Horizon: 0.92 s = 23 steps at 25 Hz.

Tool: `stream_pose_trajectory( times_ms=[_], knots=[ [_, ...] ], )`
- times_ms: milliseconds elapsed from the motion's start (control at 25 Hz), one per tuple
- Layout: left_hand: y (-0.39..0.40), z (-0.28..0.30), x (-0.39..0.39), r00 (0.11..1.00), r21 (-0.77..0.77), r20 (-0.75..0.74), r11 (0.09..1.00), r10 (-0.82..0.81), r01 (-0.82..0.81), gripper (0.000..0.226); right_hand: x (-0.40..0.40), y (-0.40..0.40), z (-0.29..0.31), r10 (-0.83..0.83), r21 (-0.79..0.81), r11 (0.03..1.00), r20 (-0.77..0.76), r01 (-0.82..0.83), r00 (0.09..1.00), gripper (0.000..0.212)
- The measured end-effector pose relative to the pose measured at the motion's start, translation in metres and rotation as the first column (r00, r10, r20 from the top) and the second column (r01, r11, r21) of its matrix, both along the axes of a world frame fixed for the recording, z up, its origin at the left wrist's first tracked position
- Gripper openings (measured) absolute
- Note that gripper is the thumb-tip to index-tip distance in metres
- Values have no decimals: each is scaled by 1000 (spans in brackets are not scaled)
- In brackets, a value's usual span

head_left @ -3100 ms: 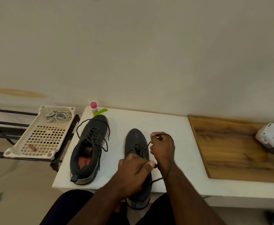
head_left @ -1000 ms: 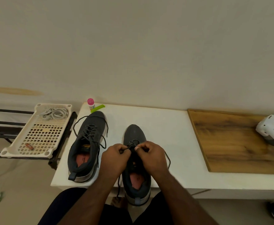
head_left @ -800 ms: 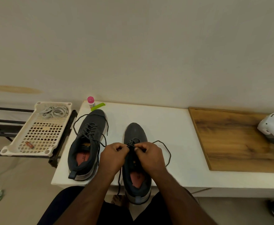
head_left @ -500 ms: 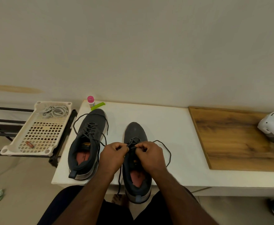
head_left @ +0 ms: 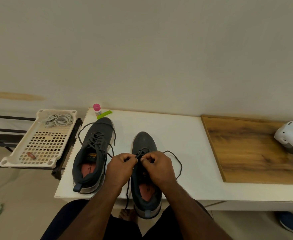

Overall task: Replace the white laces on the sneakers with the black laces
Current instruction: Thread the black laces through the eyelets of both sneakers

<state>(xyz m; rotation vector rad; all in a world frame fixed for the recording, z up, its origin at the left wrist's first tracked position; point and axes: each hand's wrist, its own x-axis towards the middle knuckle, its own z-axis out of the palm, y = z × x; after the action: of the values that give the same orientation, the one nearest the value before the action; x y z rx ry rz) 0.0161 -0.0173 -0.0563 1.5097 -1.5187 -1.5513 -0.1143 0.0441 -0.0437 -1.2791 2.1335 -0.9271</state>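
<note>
I am pinching the black lace (head_left: 176, 157) in both my left hand (head_left: 120, 168) and right hand (head_left: 157, 166) over the second sneaker (head_left: 144, 144) at lower centre, apparently threading its upper eyelets, so next I am needing to feed a tip through.

On a white tabletop (head_left: 168, 134) stand two dark grey fabric sneakers. The left hand (head_left: 120, 168) and right hand (head_left: 157, 166) pinch the thin black lace (head_left: 177, 160) over the right sneaker (head_left: 144, 141); the left sneaker (head_left: 97, 135) sits just beside it, black-laced. Pale laces (head_left: 58, 119) lie in a cream perforated plastic tray (head_left: 12, 159).
</note>
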Motion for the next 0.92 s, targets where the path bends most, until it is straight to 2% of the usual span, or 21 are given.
stream_pose_trajectory(
  times_ms=[200,440,600,760,920],
  knots=[
    [-1,-1,1,999,28,-36,1000,-2,3,13,3,-3,-1,17,32,999,-32,-16,999,14],
    [-1,3,1,983,188,-178,982,52,-18,20,-6,-6,0,-43,107,994,208,21,977,8],
    [-2,3,3,972,238,-234,970,14,44,21,-6,-9,0,-54,120,993,264,23,963,6],
    [-2,6,3,975,212,-221,976,-8,56,22,-8,-8,0,-31,139,990,219,0,975,9],
    [-1,3,0,990,87,-136,995,-43,56,17,-7,-7,-1,-14,131,991,195,-12,981,12]
  ],
)
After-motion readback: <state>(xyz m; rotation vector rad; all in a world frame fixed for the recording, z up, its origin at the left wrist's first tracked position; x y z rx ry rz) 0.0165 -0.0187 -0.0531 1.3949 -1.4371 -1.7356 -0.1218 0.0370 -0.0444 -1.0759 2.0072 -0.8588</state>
